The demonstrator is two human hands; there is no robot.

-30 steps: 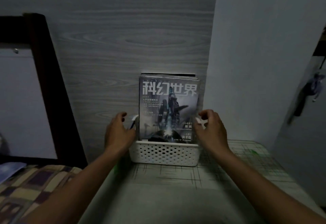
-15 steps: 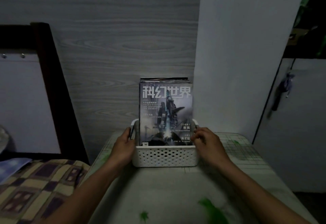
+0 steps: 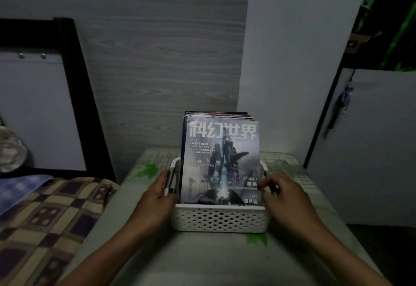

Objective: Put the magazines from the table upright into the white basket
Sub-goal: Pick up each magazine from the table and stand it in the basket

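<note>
Several magazines (image 3: 220, 159) stand upright in the white perforated basket (image 3: 219, 219) on the small table (image 3: 202, 258). The front cover shows a dark sci-fi picture with large white characters. My left hand (image 3: 155, 198) grips the basket's left handle. My right hand (image 3: 284, 195) grips the right handle, its fingers touching the front magazine's lower right edge. No loose magazine lies on the visible tabletop.
A wood-grain panel (image 3: 162, 65) stands behind the table. A bed with a checked cover (image 3: 45, 213) and dark headboard post (image 3: 76, 92) is at the left. A white cabinet door (image 3: 369, 150) is at the right, close to the table edge.
Both hands dropped from beside the magazines onto the basket's handles. The view pulled back and tilted, so the basket now appears closer and lower in the frame.
</note>
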